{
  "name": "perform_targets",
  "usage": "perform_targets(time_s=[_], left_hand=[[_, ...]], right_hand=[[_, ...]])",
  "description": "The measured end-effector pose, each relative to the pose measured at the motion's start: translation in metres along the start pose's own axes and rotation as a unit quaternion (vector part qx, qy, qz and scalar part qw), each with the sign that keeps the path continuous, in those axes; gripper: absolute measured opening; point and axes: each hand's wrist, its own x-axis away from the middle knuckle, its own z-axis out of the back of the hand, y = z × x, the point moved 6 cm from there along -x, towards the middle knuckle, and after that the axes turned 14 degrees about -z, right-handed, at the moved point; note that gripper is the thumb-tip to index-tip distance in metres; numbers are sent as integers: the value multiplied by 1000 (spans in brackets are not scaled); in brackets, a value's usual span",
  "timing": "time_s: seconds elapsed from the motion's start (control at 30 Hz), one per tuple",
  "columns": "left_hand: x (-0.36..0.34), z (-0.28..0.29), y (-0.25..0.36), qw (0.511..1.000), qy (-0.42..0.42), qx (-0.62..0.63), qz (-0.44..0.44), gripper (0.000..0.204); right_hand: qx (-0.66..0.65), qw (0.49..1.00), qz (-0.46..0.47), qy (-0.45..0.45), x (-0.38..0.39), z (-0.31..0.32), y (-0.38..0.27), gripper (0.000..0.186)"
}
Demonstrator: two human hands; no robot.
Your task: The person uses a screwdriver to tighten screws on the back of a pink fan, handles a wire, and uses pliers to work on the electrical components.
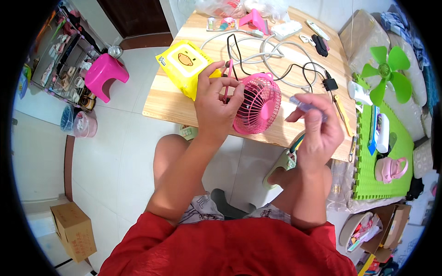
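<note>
My left hand (pixel 214 103) is pinched on a narrow pink piece (pixel 229 69) at the left side of a small pink fan (pixel 264 108), whose round wire grille faces up and to the right near the table's front edge. My right hand (pixel 317 129) is curled around a translucent purple object (pixel 298 103), too hidden to name, just right of the grille. A yellow pack (pixel 182 69) with a cartoon face lies left of the fan. Grey and black cables (pixel 271 55) loop behind it, with a black adapter (pixel 330 83) at the right.
The wooden table (pixel 161 108) also holds a white power strip (pixel 285 30), pink stand (pixel 253 20) and orange-handled tool (pixel 343 115). Right is a green mat (pixel 396 179) with a green fan blade (pixel 384 70). Left are a pink stool (pixel 106 71) and carton (pixel 73 230).
</note>
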Motion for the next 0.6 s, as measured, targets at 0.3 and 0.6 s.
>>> perform_targets(time_s=[0.3,0.6], left_hand=[[7,5,-9,999,5,26,-24,9],[7,4,-9,999,13,30,-29,9]], right_hand=[[-42,998,-26,-26,25,-17,25,23],[-19,999,-10,-26,33,-14,33,38]])
